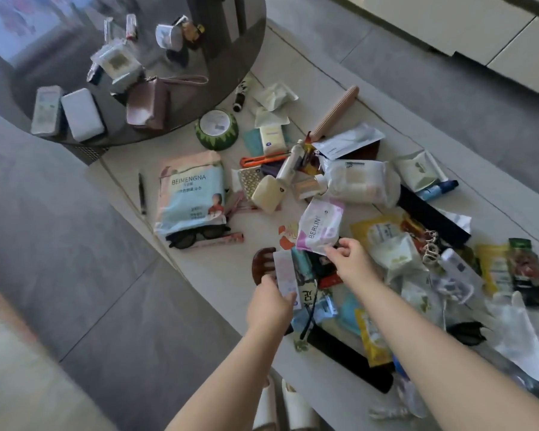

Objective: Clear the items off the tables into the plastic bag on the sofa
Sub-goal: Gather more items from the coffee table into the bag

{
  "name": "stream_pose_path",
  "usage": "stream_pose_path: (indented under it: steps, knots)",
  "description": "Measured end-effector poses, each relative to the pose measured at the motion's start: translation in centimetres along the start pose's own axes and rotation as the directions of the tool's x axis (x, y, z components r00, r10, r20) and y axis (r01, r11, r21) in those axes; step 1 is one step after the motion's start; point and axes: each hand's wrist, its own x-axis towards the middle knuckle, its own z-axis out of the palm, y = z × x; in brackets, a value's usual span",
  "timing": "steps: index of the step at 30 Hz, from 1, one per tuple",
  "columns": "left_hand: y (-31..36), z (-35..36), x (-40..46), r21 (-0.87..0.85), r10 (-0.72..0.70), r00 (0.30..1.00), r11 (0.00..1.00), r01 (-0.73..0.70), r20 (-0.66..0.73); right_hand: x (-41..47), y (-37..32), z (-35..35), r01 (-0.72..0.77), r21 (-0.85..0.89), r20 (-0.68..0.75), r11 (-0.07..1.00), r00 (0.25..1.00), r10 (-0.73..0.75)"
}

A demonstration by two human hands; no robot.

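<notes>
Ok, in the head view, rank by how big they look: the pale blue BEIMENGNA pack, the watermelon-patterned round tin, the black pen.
1. Pale blue BEIMENGNA pack
2. Watermelon-patterned round tin
3. Black pen, long but very thin

Pink-white Berlin pouch (pixel 319 225) lifted and tilted, pale slim box (pixel 285 276) upright — both over cluttered low table (pixel 218 265)

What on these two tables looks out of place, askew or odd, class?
The pale rectangular table holds an unsorted heap: packets, pouches and tools overlap at all angles. A clear plastic glove lies crumpled near its right end. The black sunglasses sit partly under the pale blue BEIMENGNA packet. Nothing looks spilled or visibly broken.
</notes>
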Motion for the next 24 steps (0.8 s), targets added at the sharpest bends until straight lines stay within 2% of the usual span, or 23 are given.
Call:
stream_pose_path:
  steps: [2,7,12,17,24]
  knots:
    - [0.4,0.4,0.9,0.015,-0.053,0.999,0.998,0.053,-0.006,1.5,-0.8,0.8,-0.019,0.051,-0.045,0.999,0.999,0.021]
    - [1.0,1.4,2.4,0.069,-0.165,0.986,0.984,0.167,-0.039,4.5,-1.7,2.5,-0.16,0.162,-0.137,0.974,0.974,0.183]
    - [1.1,2.0,3.7,0.094,-0.181,0.981,0.978,0.186,-0.066,6.2,-1.5,3.4,-0.168,0.177,-0.197,0.97,0.959,0.202]
    - [0.9,1.7,3.9,-0.052,-0.111,0.994,0.992,0.112,0.011,5.9,-0.4,2.6,-0.159,0.242,-0.096,0.957,0.978,0.187]
    - [-0.8,-0.9,3.2,-0.238,-0.072,0.996,0.969,0.06,-0.043,3.5,0.4,0.5,-0.16,0.36,-0.088,0.919,0.975,0.205]
